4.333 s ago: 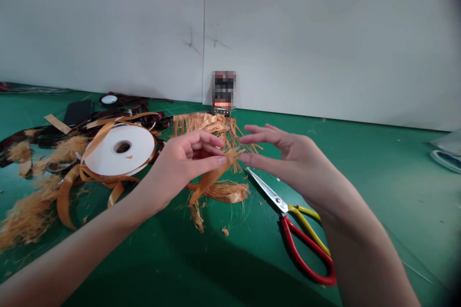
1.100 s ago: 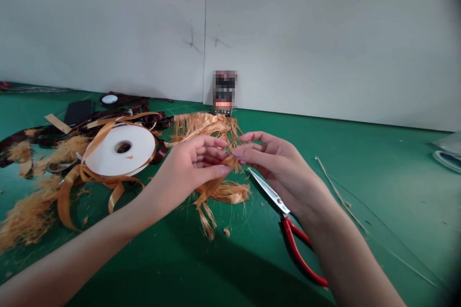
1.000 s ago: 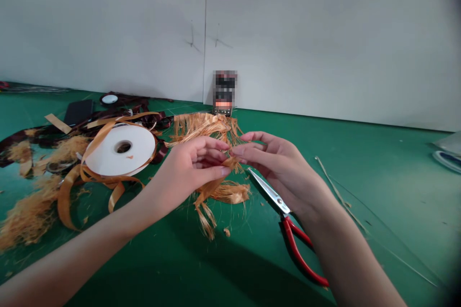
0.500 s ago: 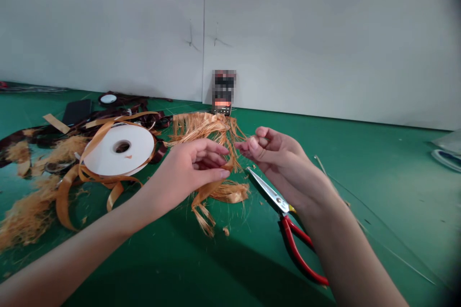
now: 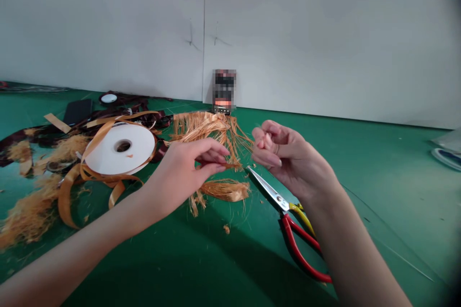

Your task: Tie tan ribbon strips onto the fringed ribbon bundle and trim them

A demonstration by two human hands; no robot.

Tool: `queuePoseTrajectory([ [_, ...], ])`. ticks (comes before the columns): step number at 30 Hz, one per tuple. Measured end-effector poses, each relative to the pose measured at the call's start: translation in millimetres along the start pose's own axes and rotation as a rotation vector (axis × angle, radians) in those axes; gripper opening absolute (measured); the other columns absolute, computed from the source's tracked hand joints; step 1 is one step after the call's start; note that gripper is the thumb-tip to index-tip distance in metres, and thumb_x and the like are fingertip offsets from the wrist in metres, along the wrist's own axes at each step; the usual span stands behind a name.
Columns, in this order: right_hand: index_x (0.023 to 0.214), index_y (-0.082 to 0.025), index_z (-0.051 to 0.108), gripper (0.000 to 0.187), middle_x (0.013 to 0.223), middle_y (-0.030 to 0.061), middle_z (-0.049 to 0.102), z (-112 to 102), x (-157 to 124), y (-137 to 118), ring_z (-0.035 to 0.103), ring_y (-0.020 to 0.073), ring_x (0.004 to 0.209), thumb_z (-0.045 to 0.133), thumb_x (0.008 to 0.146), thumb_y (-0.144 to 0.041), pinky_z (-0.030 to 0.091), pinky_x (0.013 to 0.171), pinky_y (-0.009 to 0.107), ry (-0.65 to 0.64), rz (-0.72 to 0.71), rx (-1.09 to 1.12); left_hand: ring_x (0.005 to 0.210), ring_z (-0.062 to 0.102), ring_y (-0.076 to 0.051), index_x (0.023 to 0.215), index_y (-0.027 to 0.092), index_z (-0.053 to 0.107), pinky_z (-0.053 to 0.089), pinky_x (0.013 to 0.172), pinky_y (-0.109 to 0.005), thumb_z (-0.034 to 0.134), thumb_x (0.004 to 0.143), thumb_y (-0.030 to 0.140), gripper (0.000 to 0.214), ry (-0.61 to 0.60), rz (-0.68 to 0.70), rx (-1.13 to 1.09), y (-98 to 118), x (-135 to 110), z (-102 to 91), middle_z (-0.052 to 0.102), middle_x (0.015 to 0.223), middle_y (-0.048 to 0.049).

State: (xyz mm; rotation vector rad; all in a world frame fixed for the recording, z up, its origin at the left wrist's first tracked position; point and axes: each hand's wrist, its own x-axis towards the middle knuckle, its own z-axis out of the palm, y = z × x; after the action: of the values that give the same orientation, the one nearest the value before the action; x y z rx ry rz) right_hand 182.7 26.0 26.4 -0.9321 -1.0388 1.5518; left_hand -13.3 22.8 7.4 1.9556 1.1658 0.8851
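Observation:
My left hand (image 5: 189, 165) pinches a short piece of orange-brown ribbon (image 5: 233, 165) between thumb and fingers; most of it is hidden behind the hand. To the right, my right hand (image 5: 288, 158) is closed with its fingertips pressed together; whether a fine thread is in them is too small to make out. Frayed ribbon strips (image 5: 196, 124) lie fanned out behind my left hand. Below the hands rests a frayed ribbon bundle (image 5: 228, 190). Scissors (image 5: 279, 200) with red handles lie beneath my right hand, blades pointing up and left, partly covered by the wrist.
On the left stand a white ribbon spool (image 5: 104, 153) with loose loops, a heap of fluffy fibres (image 5: 29, 216) and dark brown ribbon (image 5: 151, 117). A phone (image 5: 224, 91) leans on the white wall (image 5: 324, 33). A roll (image 5: 446, 158) sits at the right edge of the green table (image 5: 230, 268).
My right hand has drawn away to the right and its fingers have curled in tighter. The ribbon end at my left hand has shifted, and more of the scissors' yellow part shows.

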Motion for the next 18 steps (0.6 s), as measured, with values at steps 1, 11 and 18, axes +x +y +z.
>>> queuePoseTrajectory([
  [1, 0.067, -0.022, 0.038, 0.031, 0.061, -0.0068, 0.052, 0, 1, 3, 0.034, 0.0025, 0.043, 0.059, 0.057, -0.002, 0.021, 0.046, 0.024, 0.000, 0.004, -0.060, 0.077, 0.073, -0.016, 0.092, 0.019, 0.069, 0.056, 0.073, -0.025, 0.069, 0.083, 0.018, 0.009, 0.017, 0.054, 0.070, -3, 1, 0.1, 0.078, 0.088, -0.0023],
  [11, 0.059, -0.023, 0.035, 0.024, 0.049, -0.0059, 0.049, -1, 0, 40, 0.051, 0.0090, 0.051, 0.050, 0.049, -0.007, 0.022, 0.041, 0.018, 0.067, 0.056, -0.307, 0.079, 0.070, -0.020, 0.097, 0.014, 0.067, 0.056, 0.071, -0.032, 0.041, 0.092, 0.003, 0.028, -0.046, 0.799, 0.630, -25, -9, -10.4, 0.075, 0.086, -0.0100],
  [18, 0.060, -0.023, 0.033, 0.016, 0.055, -0.0062, 0.049, -2, -28, 34, 0.051, 0.0092, 0.057, 0.040, 0.050, -0.012, 0.030, 0.048, 0.019, 0.040, -0.008, -0.511, 0.076, 0.069, -0.018, 0.094, 0.018, 0.068, 0.056, 0.071, -0.032, 0.046, 0.095, 0.009, 0.024, -0.040, 0.943, 0.679, -19, -26, -13.6, 0.076, 0.083, -0.0077],
])
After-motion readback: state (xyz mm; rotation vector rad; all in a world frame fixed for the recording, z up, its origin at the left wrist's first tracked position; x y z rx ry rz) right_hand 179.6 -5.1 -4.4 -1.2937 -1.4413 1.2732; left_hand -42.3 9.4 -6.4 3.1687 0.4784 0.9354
